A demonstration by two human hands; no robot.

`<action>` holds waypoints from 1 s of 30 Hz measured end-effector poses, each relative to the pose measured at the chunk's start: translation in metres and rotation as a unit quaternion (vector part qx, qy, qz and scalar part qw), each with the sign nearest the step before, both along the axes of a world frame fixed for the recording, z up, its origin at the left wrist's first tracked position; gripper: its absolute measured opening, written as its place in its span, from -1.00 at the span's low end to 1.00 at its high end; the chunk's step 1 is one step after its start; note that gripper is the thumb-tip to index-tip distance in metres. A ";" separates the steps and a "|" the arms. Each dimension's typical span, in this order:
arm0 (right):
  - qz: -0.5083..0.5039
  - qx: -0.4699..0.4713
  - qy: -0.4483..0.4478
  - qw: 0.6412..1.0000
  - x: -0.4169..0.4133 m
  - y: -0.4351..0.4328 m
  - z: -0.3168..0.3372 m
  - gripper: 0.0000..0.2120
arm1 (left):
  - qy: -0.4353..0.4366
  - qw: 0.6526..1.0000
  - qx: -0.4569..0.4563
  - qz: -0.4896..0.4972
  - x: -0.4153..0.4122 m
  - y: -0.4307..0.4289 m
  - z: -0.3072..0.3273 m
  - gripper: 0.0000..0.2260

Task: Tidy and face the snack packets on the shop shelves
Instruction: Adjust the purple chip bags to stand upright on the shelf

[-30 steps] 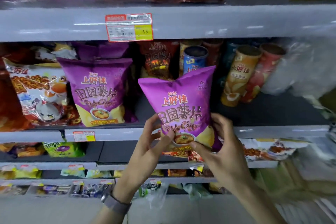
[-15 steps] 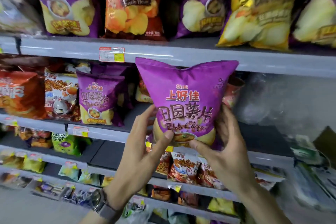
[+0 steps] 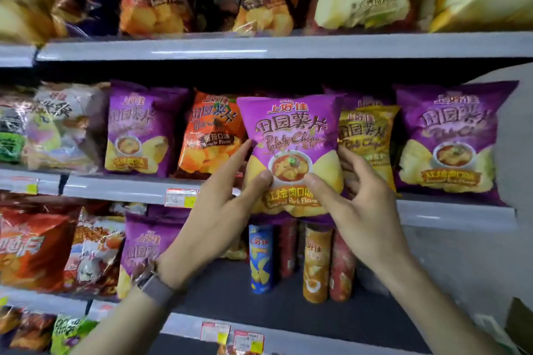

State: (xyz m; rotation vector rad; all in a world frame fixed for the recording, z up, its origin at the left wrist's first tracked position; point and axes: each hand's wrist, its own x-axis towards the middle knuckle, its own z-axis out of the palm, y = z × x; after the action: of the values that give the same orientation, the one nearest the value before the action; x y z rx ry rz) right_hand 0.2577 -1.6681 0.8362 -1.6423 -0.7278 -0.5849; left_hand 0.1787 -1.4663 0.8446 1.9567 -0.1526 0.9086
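I hold a purple potato chip packet (image 3: 291,135) upright with its front towards me, at the front edge of the middle shelf (image 3: 129,187). My left hand (image 3: 219,210) pinches its lower left side, thumb on the front. My right hand (image 3: 352,202) pinches its lower right side the same way. Behind it stand an orange tomato-flavour packet (image 3: 207,135) on the left and a yellow packet (image 3: 369,135) on the right. More purple packets stand at the left (image 3: 138,130) and far right (image 3: 450,138) of this shelf.
The top shelf (image 3: 288,46) carries blurred orange and yellow bags. The lower shelf holds a purple packet (image 3: 141,248), red bags (image 3: 31,251) and upright tubes, blue (image 3: 261,259) and orange (image 3: 315,265). Price tags (image 3: 180,197) hang on the shelf edges. A grey wall is at the right.
Both hands have lifted the purple packet from the lower shelf level up to the middle shelf, and my view has tilted upward with it. The two-handed grip is unchanged.
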 end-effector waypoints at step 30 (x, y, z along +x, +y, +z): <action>-0.211 -0.154 0.035 0.965 0.059 0.065 0.032 -0.19 | -0.040 0.982 0.183 -0.027 0.108 0.062 0.028 -0.40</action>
State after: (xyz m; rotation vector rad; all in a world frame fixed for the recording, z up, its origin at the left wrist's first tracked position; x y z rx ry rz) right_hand 0.3164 -1.6031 0.8687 -2.1203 -0.4300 -0.7364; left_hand 0.2866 -1.4046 0.8722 2.2398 -0.4434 0.9772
